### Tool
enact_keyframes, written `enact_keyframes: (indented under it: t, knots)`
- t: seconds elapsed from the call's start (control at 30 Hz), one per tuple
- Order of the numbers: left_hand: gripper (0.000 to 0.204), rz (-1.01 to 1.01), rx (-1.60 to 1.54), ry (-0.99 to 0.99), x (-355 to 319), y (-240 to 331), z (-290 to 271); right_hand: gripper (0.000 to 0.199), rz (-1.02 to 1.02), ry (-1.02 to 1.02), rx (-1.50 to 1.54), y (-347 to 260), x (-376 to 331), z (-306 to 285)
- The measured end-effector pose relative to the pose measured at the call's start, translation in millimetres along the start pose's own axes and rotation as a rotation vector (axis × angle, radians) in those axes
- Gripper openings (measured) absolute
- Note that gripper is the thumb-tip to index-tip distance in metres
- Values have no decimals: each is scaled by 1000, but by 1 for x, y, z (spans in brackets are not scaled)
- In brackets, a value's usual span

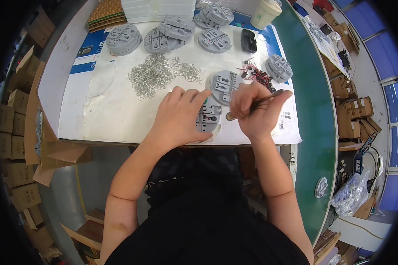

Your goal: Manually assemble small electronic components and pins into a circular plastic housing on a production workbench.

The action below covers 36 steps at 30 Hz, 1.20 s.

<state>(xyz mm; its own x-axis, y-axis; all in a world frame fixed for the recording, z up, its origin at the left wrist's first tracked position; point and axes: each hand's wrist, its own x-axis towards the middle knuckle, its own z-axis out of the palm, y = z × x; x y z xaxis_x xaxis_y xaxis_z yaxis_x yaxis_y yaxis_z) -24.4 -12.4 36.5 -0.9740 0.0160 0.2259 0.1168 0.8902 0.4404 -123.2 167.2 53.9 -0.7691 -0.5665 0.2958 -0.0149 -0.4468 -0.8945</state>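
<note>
My left hand (177, 115) lay flat, fingers spread, pressing down a grey plastic part (207, 118) at the near edge of the white table (110, 110). My right hand (253, 110) was closed around a slim tool (256, 102), its tip aimed at that part. A second grey disc (225, 86) sat just beyond, a heap of metal clips (152, 75) to the left. I judged the tip could slip and jab my left fingers, or nudge the part off the edge.

Left hand (180, 115) flat, palm down; right hand (253, 112) curled, grip closed.
</note>
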Motion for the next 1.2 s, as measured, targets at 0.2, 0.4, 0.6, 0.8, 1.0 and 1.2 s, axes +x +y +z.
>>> enact_keyframes:
  t: [0.2,0.4,0.6,0.8,1.0,1.2]
  knots:
    - [89,23,-22,33,1,0,-2,97,24,-3,-156,34,-4,7]
    - [90,25,5,24,4,10,-2,95,2,-20,-387,39,-7,17]
    - [94,89,-324,347,-14,16,-10,76,-136,11,394,-48,-6,9]
    - [102,8,-337,302,-40,-8,17,41,5,-163,-897,-38,-15,-11]
    - [106,-34,-449,196,-36,-18,14,26,59,-416,-1464,-10,-11,2]
    - [101,-234,-577,42,-33,-21,13,25,-39,-419,-1615,2,-10,10]
